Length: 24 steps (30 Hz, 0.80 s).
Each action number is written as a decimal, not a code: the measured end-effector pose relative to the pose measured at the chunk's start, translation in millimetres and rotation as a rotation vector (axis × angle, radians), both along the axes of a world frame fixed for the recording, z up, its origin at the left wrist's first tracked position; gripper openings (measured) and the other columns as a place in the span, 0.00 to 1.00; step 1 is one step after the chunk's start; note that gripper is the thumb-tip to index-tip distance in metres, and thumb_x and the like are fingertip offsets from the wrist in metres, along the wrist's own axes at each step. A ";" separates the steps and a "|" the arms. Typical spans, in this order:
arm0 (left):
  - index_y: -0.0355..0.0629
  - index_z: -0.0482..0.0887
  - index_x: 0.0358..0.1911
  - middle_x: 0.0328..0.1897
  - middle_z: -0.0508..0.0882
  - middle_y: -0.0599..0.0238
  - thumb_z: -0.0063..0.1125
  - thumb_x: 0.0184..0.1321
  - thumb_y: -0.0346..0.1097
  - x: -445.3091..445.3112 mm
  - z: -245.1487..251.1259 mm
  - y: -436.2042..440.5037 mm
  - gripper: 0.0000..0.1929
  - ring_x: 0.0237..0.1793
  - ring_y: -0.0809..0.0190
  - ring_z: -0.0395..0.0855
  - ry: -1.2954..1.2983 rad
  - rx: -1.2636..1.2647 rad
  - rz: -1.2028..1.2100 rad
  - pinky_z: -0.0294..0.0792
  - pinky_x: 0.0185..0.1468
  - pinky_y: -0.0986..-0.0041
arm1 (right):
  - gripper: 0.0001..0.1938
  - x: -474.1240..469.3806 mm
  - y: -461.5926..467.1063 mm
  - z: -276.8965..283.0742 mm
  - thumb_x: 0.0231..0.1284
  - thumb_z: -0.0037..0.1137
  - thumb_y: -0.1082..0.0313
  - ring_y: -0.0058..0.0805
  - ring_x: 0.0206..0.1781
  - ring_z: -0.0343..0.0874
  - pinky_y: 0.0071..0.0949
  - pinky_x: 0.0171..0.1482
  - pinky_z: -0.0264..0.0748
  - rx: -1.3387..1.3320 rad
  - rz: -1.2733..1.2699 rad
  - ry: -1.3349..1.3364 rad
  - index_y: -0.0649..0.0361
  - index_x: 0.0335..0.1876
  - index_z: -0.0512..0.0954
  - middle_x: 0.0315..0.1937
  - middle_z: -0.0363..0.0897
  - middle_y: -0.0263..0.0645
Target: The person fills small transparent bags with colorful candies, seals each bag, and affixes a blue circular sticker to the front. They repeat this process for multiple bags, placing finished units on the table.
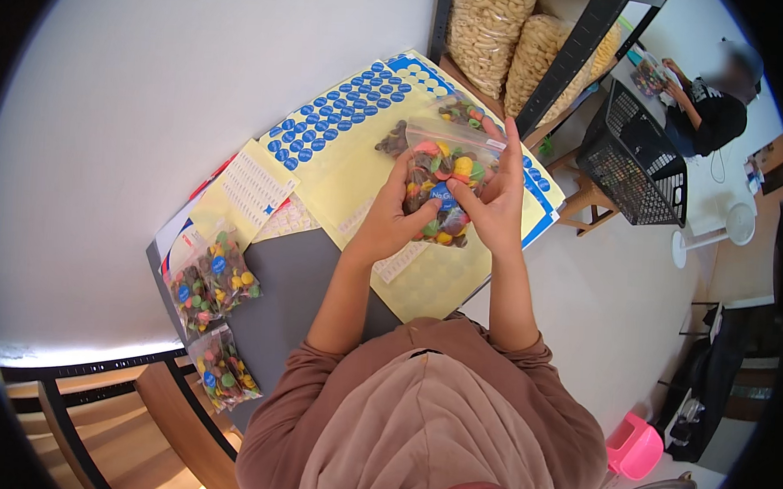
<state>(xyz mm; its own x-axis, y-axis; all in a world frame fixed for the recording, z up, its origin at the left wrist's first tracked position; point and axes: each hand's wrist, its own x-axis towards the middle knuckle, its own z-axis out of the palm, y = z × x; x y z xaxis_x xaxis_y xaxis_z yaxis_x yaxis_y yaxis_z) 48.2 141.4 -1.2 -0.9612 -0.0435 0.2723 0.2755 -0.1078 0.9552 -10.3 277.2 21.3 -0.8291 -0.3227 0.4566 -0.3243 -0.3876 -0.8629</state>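
Note:
Both my hands hold a clear zip bag of coloured candies (463,169) above the table. My left hand (393,212) grips its left side, thumb on the round blue sticker. My right hand (495,196) is at the right side, its thumb by the sticker's edge and some fingers raised. Behind the held bag lie more bagged candies (459,111), partly hidden. Beneath are sheets of round blue stickers (338,111) on yellow backing. A sheet of small white labels (246,186) lies to the left. Several stickered candy bags (226,273) rest at the table's left end.
Big bags of pale puffed snacks (485,39) stand on a black metal shelf (563,55) behind the table. Right of it, a black plastic crate (631,163) rests on a stool (586,204). Another person (712,108) sits beyond, holding a bag. A pink plastic container (635,445) is at lower right.

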 end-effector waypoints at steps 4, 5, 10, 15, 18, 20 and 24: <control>0.41 0.51 0.65 0.55 0.69 0.57 0.50 0.53 0.25 19.8 8.2 -7.7 0.34 0.50 0.66 0.72 -0.076 0.020 -0.001 0.66 0.54 0.74 | 0.43 5.4 -6.0 -1.2 0.45 0.55 0.85 0.36 0.57 0.69 0.26 0.51 0.74 0.006 0.041 -0.069 0.57 0.68 0.47 0.63 0.54 0.47; 0.41 0.51 0.65 0.55 0.69 0.57 0.50 0.53 0.24 27.1 7.7 -10.2 0.34 0.50 0.65 0.72 -0.104 0.031 0.007 0.66 0.53 0.74 | 0.42 5.7 -6.6 -1.5 0.45 0.55 0.84 0.35 0.56 0.70 0.26 0.50 0.75 0.035 0.067 -0.100 0.57 0.68 0.48 0.62 0.57 0.47; 0.41 0.52 0.64 0.54 0.72 0.57 0.51 0.54 0.25 61.6 -0.9 -16.8 0.33 0.51 0.65 0.73 -0.159 0.064 0.040 0.67 0.53 0.73 | 0.04 -4.1 -1.8 -23.1 0.58 0.55 0.72 0.14 0.34 0.72 0.15 0.39 0.67 0.159 -0.092 -0.048 0.64 0.34 0.78 0.29 0.78 0.31; 0.39 0.55 0.62 0.53 0.74 0.58 0.57 0.53 0.29 101.8 -3.7 -18.9 0.33 0.52 0.65 0.73 -0.211 0.045 0.181 0.66 0.54 0.73 | 0.04 15.7 -28.2 -38.6 0.59 0.54 0.72 0.16 0.34 0.72 0.15 0.40 0.67 0.214 0.006 -0.012 0.65 0.33 0.75 0.29 0.76 0.32; 0.39 0.58 0.61 0.52 0.74 0.58 0.61 0.52 0.32 125.7 -14.9 -23.2 0.34 0.51 0.65 0.73 -0.172 -0.018 0.344 0.66 0.54 0.73 | 0.04 29.2 -51.6 -51.3 0.59 0.53 0.72 0.17 0.34 0.73 0.16 0.41 0.68 0.229 0.075 0.015 0.64 0.33 0.75 0.29 0.76 0.33; 0.40 0.58 0.61 0.51 0.74 0.58 0.62 0.51 0.33 142.5 -24.3 -24.6 0.34 0.52 0.65 0.72 -0.178 -0.071 0.451 0.66 0.55 0.72 | 0.05 43.9 -64.7 -57.0 0.60 0.51 0.72 0.18 0.35 0.74 0.17 0.42 0.69 0.263 0.134 -0.022 0.65 0.32 0.74 0.29 0.76 0.33; 0.41 0.59 0.61 0.53 0.73 0.56 0.63 0.50 0.35 186.1 -32.5 -31.0 0.35 0.51 0.61 0.74 -0.299 0.049 0.590 0.66 0.54 0.71 | 0.11 66.1 -87.0 -65.6 0.61 0.49 0.71 0.22 0.41 0.75 0.20 0.43 0.70 0.350 0.509 -0.181 0.66 0.48 0.70 0.38 0.76 0.38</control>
<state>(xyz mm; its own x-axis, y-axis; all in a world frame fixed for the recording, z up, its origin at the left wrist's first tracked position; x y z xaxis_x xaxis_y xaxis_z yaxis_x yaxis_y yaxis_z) 234.2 110.4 -33.6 -0.8059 -0.5918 -0.0183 0.0253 -0.0652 0.9975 55.8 190.2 -44.3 -0.5872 -0.8005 0.1200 -0.0115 -0.1400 -0.9901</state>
